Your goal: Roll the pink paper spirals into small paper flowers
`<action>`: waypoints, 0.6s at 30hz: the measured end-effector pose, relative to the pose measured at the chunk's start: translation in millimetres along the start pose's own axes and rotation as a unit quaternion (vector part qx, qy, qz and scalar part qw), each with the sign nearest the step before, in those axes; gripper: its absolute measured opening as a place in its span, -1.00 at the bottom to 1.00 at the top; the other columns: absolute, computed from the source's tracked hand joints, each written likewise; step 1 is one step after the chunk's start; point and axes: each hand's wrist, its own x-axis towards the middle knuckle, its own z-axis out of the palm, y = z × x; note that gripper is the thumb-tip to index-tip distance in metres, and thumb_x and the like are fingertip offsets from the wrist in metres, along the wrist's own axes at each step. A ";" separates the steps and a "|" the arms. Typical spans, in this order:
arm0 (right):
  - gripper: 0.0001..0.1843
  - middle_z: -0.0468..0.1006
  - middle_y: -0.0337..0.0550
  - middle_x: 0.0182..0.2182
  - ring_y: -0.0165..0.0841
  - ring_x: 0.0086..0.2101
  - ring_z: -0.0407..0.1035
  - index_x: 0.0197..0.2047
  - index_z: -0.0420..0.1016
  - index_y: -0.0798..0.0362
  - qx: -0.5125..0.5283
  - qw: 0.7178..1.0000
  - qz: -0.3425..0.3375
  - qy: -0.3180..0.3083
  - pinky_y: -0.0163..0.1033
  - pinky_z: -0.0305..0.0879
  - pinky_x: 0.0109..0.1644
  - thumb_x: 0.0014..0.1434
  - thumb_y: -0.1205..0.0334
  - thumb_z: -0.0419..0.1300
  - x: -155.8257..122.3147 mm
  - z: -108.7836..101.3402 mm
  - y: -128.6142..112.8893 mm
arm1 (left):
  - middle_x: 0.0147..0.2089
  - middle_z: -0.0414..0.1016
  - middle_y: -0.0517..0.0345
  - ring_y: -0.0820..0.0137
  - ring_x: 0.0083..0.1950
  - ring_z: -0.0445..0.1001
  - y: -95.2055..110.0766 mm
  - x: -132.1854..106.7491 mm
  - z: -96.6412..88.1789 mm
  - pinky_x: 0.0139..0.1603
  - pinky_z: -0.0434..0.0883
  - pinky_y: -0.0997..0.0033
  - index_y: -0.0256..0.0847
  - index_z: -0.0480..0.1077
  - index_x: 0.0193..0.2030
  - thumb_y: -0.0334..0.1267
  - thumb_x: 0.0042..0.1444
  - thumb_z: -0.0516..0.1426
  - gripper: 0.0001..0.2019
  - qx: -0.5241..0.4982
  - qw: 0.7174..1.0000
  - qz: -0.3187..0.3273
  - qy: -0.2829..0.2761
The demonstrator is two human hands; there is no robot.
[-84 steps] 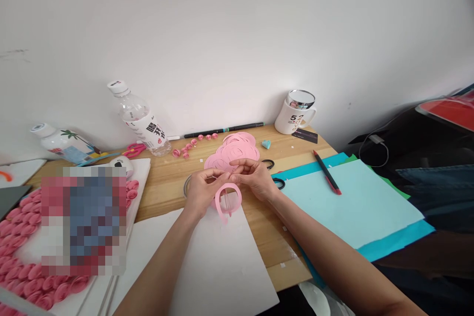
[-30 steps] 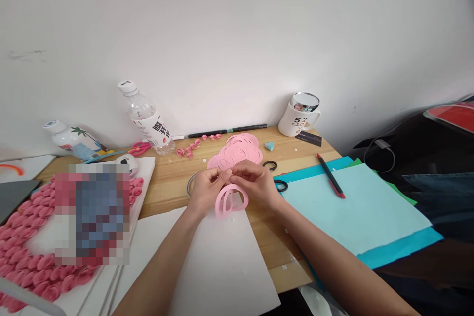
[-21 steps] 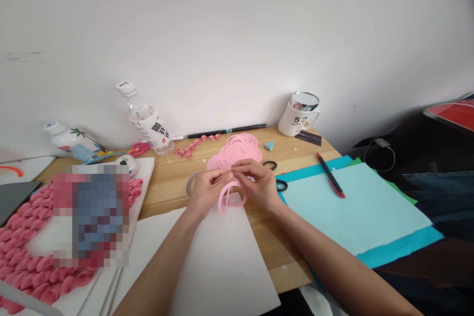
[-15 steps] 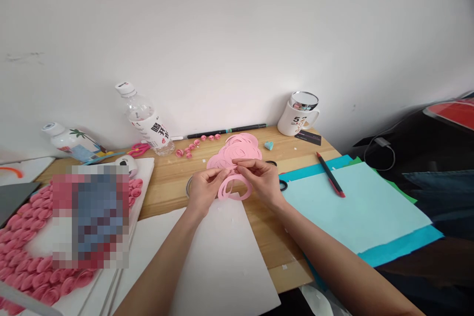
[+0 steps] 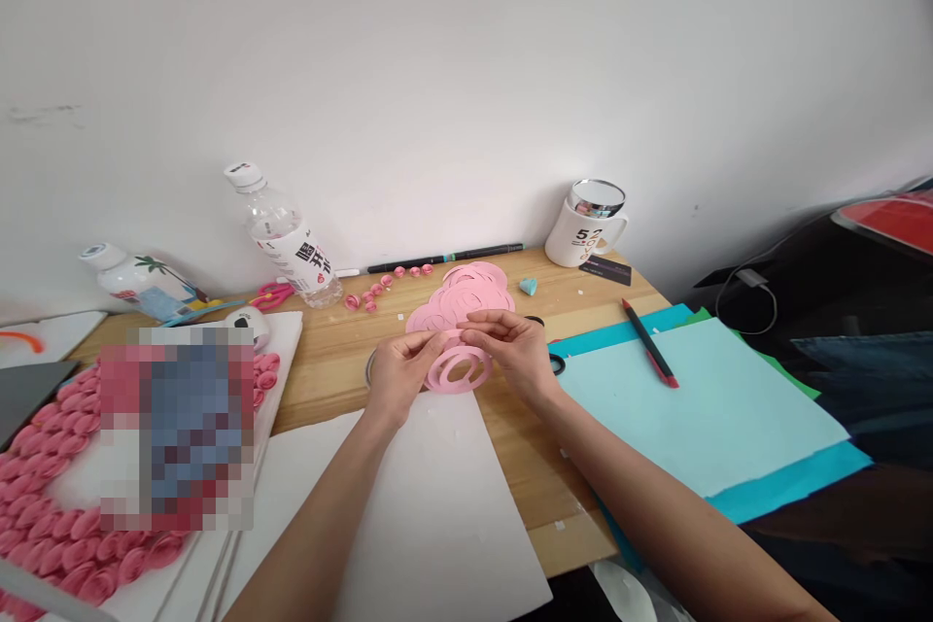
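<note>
Between my two hands hangs a pink paper spiral [image 5: 461, 387], its loops dangling below the fingers. My left hand [image 5: 403, 367] pinches it from the left, thumb and fingertips together. From the right, my right hand [image 5: 514, 350] pinches the same strip, its fingertips close to the left ones. The exact spot where they grip is partly hidden by the fingers. Just behind, a pile of pink paper spirals [image 5: 473, 287] lies on the wooden table [image 5: 539, 466]. Several small rolled pink paper flowers [image 5: 376, 289] sit to the pile's left.
White sheets [image 5: 437, 505] lie below my hands. At left is a board of pink paper roses [image 5: 73, 544], partly pixelated. A bottle [image 5: 292, 243] and a mug [image 5: 583, 233] stand by the wall. Black-handled scissors [image 5: 557, 364], a pen [image 5: 648, 343] and pale blue paper [image 5: 700, 408] are at right.
The hanging loops of the pink spiral have swung slightly left and closed more over one another. Both hands keep their pinch and have barely moved.
</note>
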 end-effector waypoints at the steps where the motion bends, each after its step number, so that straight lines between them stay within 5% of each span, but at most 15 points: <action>1: -0.64 0.62 -0.13 -0.41 -0.29 -0.36 0.51 -0.34 0.49 0.08 -0.002 1.000 0.002 0.001 -0.13 0.44 -0.18 -0.26 0.16 0.41 -0.2 -0.2 -0.4 | -0.48 0.48 0.22 0.46 -0.47 0.34 -0.3 0.0 -0.3 -0.47 0.26 0.52 -0.23 0.54 -0.41 -0.05 -0.10 0.21 -0.74 -0.004 1.000 0.003 -0.002; 18: -0.61 0.48 -0.28 -0.59 -0.43 -0.55 0.38 -0.45 0.37 0.06 -0.013 0.998 -0.015 -0.053 -0.30 0.36 -0.45 -0.32 0.15 0.45 0.1 0.2 0.6 | -0.56 0.31 0.22 0.50 -0.49 0.21 10.4 -4.1 0.4 -0.51 0.18 0.55 -0.29 0.47 -0.49 -0.04 -0.03 0.13 -0.69 0.050 0.996 0.011 -0.080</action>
